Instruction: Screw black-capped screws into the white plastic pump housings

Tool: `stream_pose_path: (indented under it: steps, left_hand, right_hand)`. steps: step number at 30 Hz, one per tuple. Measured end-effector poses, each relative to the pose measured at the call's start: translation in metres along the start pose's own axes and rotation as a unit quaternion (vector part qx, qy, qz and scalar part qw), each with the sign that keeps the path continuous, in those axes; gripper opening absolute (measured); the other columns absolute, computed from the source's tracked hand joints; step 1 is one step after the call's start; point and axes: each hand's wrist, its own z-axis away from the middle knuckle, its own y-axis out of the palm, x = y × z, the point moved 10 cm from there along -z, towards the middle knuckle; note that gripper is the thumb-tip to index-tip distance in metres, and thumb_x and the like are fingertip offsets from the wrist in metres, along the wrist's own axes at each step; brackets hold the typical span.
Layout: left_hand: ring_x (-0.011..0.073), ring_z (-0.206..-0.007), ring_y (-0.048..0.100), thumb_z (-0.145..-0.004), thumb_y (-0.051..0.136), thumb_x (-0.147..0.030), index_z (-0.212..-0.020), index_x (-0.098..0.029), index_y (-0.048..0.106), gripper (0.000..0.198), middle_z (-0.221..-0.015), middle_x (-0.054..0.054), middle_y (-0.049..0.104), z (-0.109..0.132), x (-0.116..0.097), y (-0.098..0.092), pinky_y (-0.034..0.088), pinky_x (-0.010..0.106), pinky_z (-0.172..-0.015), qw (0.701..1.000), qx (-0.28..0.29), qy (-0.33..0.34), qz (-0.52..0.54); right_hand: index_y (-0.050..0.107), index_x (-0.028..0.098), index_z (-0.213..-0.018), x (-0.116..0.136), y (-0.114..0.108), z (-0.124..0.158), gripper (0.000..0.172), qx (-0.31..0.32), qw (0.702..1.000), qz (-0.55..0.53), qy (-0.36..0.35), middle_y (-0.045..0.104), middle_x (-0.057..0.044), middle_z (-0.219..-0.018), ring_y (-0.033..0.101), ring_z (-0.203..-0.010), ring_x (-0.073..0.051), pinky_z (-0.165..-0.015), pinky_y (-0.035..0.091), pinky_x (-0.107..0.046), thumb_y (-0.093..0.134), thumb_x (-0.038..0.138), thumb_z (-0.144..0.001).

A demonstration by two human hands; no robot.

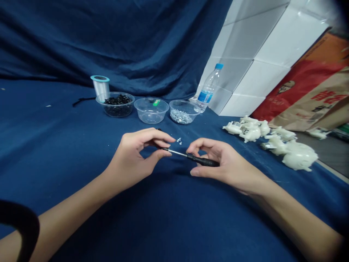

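My right hand (218,156) is closed around the black handle of a screwdriver (203,160), its metal shaft pointing left. In my left hand (140,149), a small black part (165,149) is pinched between thumb and fingers; most of it is hidden by the fingers. The screwdriver's tip end meets this part, though the exact contact is too small to make out. Just beyond the fingertips, a few loose silver screws (179,140) lie on the blue cloth (163,214).
Behind my hands stand a tub of black parts (117,111), a clear tub (151,116) with a green label, and a tub of screws (181,116). A spool (100,87), a bottle (209,89), white boxes (245,80), a paper bag (305,94) and cream plastic pieces (298,156) surround them.
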Motion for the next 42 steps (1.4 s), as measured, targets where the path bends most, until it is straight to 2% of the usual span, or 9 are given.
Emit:
stream_pose_path:
  steps: [3, 6, 11, 18, 24, 27, 31, 36, 42]
  left_hand:
    - [0.0130, -0.083, 0.072, -0.076, 0.075, -0.010, -0.098, -0.014, 0.071, 0.023, -0.090, 0.003, 0.074, 0.002, 0.014, 0.002, 0.058, 0.020, -0.082, 0.997, -0.008, -0.058, 0.053]
    - [0.0114, -0.080, 0.072, -0.074, 0.077, -0.012, -0.098, -0.016, 0.071, 0.025, -0.084, 0.001, 0.074, 0.003, 0.024, 0.002, 0.058, 0.017, -0.079, 0.989, -0.025, -0.111, 0.097]
    - [0.0107, -0.077, 0.073, -0.072, 0.079, -0.010, -0.098, -0.017, 0.071, 0.028, -0.077, -0.001, 0.075, 0.003, 0.025, 0.004, 0.058, 0.014, -0.078, 0.984, -0.029, -0.126, 0.119]
    - [0.0122, -0.081, 0.073, -0.073, 0.076, -0.007, -0.096, -0.020, 0.072, 0.027, -0.081, -0.002, 0.076, 0.005, 0.014, 0.004, 0.057, 0.018, -0.082, 0.997, -0.016, -0.062, 0.052]
    - [0.0122, -0.075, 0.073, -0.074, 0.073, -0.003, -0.091, -0.018, 0.072, 0.023, -0.084, 0.000, 0.077, 0.005, -0.008, 0.005, 0.057, 0.019, -0.074, 0.998, 0.001, 0.027, -0.058]
    - [0.0091, -0.073, 0.071, -0.076, 0.073, -0.003, -0.091, -0.016, 0.072, 0.020, -0.083, 0.000, 0.076, 0.005, -0.017, 0.010, 0.055, 0.015, -0.071, 0.994, 0.025, 0.070, -0.086]
    - [0.0072, -0.072, 0.069, -0.080, 0.069, -0.002, -0.094, -0.015, 0.071, 0.020, -0.084, -0.001, 0.075, 0.007, -0.026, 0.012, 0.053, 0.015, -0.070, 0.987, 0.038, 0.118, -0.105]
    - [0.0101, -0.075, 0.068, -0.084, 0.064, -0.002, -0.100, -0.015, 0.070, 0.021, -0.087, 0.002, 0.074, 0.010, -0.025, 0.018, 0.053, 0.020, -0.072, 0.980, 0.077, 0.142, -0.112]
    - [0.0102, -0.076, 0.067, -0.084, 0.066, -0.004, -0.102, -0.016, 0.069, 0.022, -0.087, 0.001, 0.073, 0.009, -0.019, 0.014, 0.052, 0.021, -0.072, 0.982, 0.066, 0.133, -0.114]
  right_hand:
    - [0.070, 0.017, -0.087, 0.030, -0.012, 0.007, 0.014, -0.103, 0.974, 0.133, -0.151, 0.064, 0.000, -0.079, 0.062, -0.068, -0.012, -0.063, 0.049, -0.024, 0.079, 0.019, -0.076]
    - [0.074, 0.014, -0.094, 0.054, -0.005, 0.024, 0.013, -0.150, 0.905, 0.260, -0.303, 0.069, -0.004, -0.079, 0.062, -0.069, -0.013, -0.064, 0.049, -0.026, 0.072, 0.012, -0.082]
    - [0.071, 0.008, -0.102, 0.062, 0.008, 0.037, 0.017, -0.141, 0.847, 0.337, -0.386, 0.072, -0.010, -0.086, 0.063, -0.075, -0.015, -0.070, 0.050, -0.029, 0.064, 0.005, -0.086]
    - [0.074, 0.012, -0.089, 0.049, 0.004, 0.022, 0.014, -0.101, 0.911, 0.292, -0.274, 0.067, -0.005, -0.072, 0.055, -0.059, -0.012, -0.057, 0.043, -0.027, 0.060, 0.015, -0.091]
    - [0.076, 0.014, -0.080, 0.000, -0.001, 0.000, 0.019, -0.015, 0.997, 0.067, -0.024, 0.059, 0.000, -0.058, 0.045, -0.052, -0.009, -0.049, 0.034, -0.022, 0.067, 0.029, -0.086]
    - [0.074, 0.011, -0.074, -0.027, 0.013, 0.001, 0.026, 0.053, 0.989, -0.087, 0.104, 0.043, 0.004, -0.048, 0.032, -0.045, -0.005, -0.041, 0.021, -0.020, 0.070, 0.035, -0.082]
    - [0.067, 0.009, -0.069, -0.043, 0.037, 0.009, 0.029, 0.147, 0.936, -0.244, 0.207, 0.032, 0.009, -0.045, 0.019, -0.039, -0.001, -0.037, 0.011, -0.018, 0.072, 0.036, -0.081]
    - [0.061, 0.012, -0.070, -0.049, 0.044, 0.014, 0.032, 0.198, 0.908, -0.279, 0.242, 0.031, 0.010, -0.044, 0.017, -0.037, -0.002, -0.035, 0.014, -0.017, 0.066, 0.038, -0.087]
    - [0.064, 0.013, -0.095, -0.021, 0.026, 0.003, 0.027, 0.168, 0.977, -0.094, 0.096, 0.043, 0.007, -0.057, 0.033, -0.048, -0.005, -0.042, 0.026, -0.016, 0.065, 0.040, -0.090]
